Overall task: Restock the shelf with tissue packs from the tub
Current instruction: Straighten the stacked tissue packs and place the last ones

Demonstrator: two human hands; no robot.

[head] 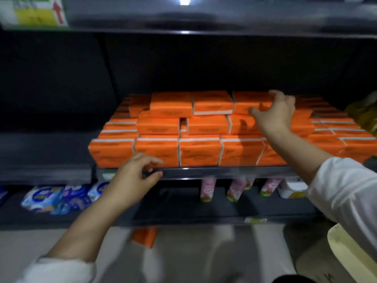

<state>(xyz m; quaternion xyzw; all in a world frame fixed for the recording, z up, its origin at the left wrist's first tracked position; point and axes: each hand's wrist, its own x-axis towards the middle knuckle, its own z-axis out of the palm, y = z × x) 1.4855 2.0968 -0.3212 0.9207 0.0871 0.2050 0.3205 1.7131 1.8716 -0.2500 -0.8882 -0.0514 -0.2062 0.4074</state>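
Orange tissue packs (199, 152) fill the dark shelf (224, 172) in several rows, stacked up to three high in the middle. My right hand (275, 113) reaches over the stack with fingers spread around the right end of a top pack (251, 101). My left hand (132, 178) hovers at the shelf's front edge, below the leftmost front pack (111, 152), fingers loosely curled and holding nothing. One more orange pack (144, 236) lies low down below the shelves. The tub is not clearly in view.
The shelf below holds blue-and-white packs (57, 198) at the left, pink cartons (208, 187) in the middle and a white pack (291, 188) at the right. A yellow bag (363, 113) sits at the shelf's right end. A cream-coloured object (350, 254) is at lower right.
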